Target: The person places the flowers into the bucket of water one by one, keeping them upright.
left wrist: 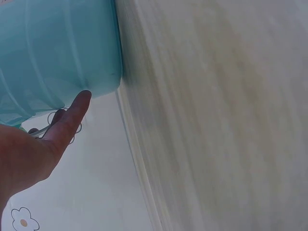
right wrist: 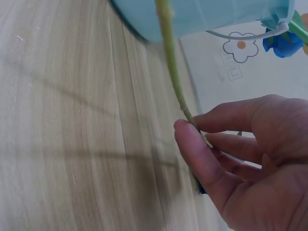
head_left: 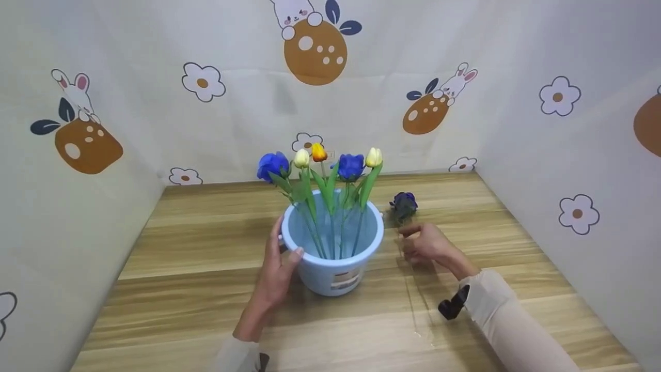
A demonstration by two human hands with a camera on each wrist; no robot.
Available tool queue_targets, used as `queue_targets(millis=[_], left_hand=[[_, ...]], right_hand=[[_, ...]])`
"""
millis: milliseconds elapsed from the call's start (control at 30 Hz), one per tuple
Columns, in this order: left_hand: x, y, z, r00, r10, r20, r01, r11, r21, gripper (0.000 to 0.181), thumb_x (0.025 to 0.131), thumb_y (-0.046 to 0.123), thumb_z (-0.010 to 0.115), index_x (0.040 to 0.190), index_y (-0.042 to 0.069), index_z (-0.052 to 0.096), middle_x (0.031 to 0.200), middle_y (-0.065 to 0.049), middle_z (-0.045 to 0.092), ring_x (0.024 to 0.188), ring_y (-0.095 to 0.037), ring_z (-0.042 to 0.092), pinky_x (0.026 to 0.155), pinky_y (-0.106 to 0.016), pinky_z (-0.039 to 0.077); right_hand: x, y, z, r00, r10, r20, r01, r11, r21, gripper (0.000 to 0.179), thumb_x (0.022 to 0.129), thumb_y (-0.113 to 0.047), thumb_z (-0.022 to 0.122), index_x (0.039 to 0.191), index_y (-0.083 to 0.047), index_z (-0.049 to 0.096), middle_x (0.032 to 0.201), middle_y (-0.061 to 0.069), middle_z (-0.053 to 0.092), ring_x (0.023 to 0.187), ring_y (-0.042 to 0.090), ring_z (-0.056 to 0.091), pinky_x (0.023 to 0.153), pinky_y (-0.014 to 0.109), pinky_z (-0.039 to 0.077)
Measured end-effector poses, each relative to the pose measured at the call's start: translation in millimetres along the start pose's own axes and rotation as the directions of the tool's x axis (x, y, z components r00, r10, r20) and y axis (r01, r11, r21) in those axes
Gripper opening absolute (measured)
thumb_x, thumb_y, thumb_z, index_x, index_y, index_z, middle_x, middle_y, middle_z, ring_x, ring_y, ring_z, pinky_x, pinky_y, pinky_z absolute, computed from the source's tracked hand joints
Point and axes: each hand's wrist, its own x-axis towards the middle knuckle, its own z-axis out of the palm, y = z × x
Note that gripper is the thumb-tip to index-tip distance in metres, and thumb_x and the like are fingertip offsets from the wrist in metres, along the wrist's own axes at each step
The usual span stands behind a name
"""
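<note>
A light blue plastic bucket (head_left: 330, 279) stands upright on the wooden table. My left hand (head_left: 276, 268) holds its left side, thumb near the rim and fingers along the outer wall. Inside the bucket stand artificial flowers: two blue roses (head_left: 351, 167), two pale tulips (head_left: 374, 157) and an orange tulip (head_left: 319, 152). Right of the bucket, my right hand (head_left: 426, 245) pinches the green stem (right wrist: 172, 67) of a dark blue-purple rose (head_left: 404, 206) between thumb and fingers. The rose's head points away from me; in the right wrist view the hand mostly hides it.
The wood-grain table (head_left: 196, 289) runs back to a pale printed cloth (head_left: 237, 129), which also hangs along both sides. A thin bucket handle (right wrist: 260, 35) hangs at the bucket's side. Thin stem shadows fall on the table near my right hand.
</note>
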Motion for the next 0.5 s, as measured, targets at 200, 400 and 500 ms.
queue_targets(millis=[200, 400, 500], left_hand=[[-0.3, 0.3, -0.3, 1.0, -0.003, 0.001, 0.003, 1.0, 0.012, 0.082, 0.102, 0.034, 0.055, 0.17, 0.025, 0.012, 0.177, -0.009, 0.018, 0.157, -0.038, 0.031, 0.125, -0.063, 0.031], [0.4, 0.0, 0.3, 1.0, 0.003, -0.002, -0.003, 1.0, 0.009, 0.079, 0.102, 0.035, 0.054, 0.17, 0.026, 0.014, 0.176, -0.008, 0.019, 0.157, -0.037, 0.031, 0.125, -0.064, 0.03], [0.3, -0.1, 0.0, 1.0, 0.013, -0.005, -0.013, 1.0, 0.005, 0.08, 0.102, 0.035, 0.055, 0.17, 0.023, 0.015, 0.176, -0.01, 0.02, 0.156, -0.037, 0.032, 0.125, -0.064, 0.031]], right_hand=[[-2.4, -6.4, -8.9, 0.998, -0.005, -0.055, 0.007, 0.999, 0.043, 0.063, 0.082, 0.007, 0.067, 0.145, 0.006, 0.059, 0.13, 0.03, 0.065, 0.063, 0.011, 0.068, 0.06, 0.025, 0.062], [-5.5, -23.4, -17.7, 0.982, -0.046, -0.184, 0.094, 0.961, 0.261, 0.064, 0.089, 0.009, 0.064, 0.152, 0.007, 0.05, 0.156, 0.029, 0.043, 0.075, 0.009, 0.071, 0.067, 0.021, 0.063], [-7.0, -35.9, -18.8, 0.959, -0.043, -0.28, 0.149, 0.918, 0.368, 0.065, 0.09, 0.01, 0.063, 0.153, 0.005, 0.049, 0.153, 0.024, 0.042, 0.071, 0.007, 0.069, 0.067, 0.02, 0.062]])
